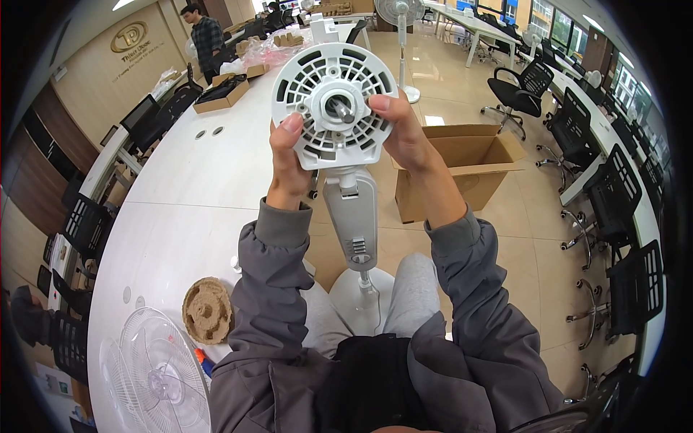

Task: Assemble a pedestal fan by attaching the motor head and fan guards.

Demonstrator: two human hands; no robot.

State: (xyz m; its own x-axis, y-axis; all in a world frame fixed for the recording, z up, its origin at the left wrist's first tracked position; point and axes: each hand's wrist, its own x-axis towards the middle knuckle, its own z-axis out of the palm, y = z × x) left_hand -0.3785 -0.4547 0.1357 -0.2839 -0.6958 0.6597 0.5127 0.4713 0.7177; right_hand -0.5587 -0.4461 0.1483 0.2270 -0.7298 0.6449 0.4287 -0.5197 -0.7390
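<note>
Up in front of me is the white motor head (317, 137) of a pedestal fan, its round slotted face turned toward me. A metal shaft (345, 112) sticks out of its centre. My left hand (289, 166) grips the left side of the housing, thumb resting on the face. On the opposite side my right hand (408, 137) holds the rim, its thumb near the hub. Fingers behind the housing are hidden. Below it stands the grey control body (351, 216) with several buttons, on a pole above a round white base (354, 299) between my legs.
On the white table (166, 231) at my left lie a fan grille with clear blades (162, 375) and a brown pulp mould (208, 310). A cardboard box (462, 187) sits on the floor at right. Office chairs (520, 90), another fan (401, 43) and a person (207, 43) are farther off.
</note>
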